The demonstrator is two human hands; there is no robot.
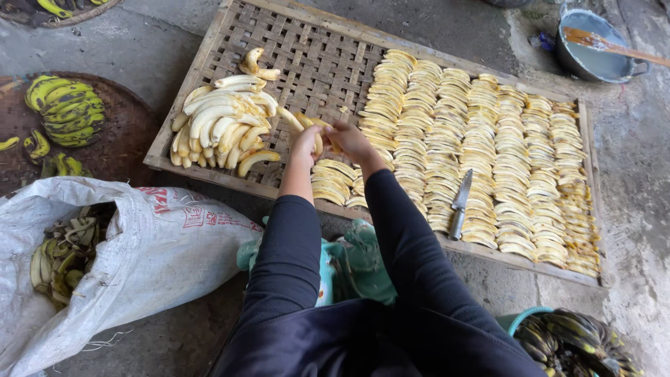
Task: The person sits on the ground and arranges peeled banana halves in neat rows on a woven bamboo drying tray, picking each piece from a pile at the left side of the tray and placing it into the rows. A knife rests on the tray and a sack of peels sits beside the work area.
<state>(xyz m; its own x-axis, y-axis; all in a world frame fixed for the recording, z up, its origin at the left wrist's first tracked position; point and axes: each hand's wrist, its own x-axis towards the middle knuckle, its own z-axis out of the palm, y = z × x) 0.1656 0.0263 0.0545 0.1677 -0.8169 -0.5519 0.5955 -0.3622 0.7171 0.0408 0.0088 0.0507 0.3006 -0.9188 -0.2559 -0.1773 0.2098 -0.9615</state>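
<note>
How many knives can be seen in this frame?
1. The knife lies on the sliced bananas near the woven tray's front edge, right of both hands. Others could be hidden under fruit.

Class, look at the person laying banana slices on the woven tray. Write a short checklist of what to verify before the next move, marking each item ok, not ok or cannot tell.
1. Both hands over the tray: ok. The left hand and right hand meet above the woven tray.
2. Banana piece held: ok, a banana piece sits between the hands.
3. Bare weave for more slices: ok, beyond the hands.
4. Knife clear of hands: ok. The knife lies on the sliced rows, apart from both hands.
5. Peeled bananas in supply: ok, a pile of peeled bananas lies beside the left hand.
6. Blade sharpness: cannot tell.
</note>
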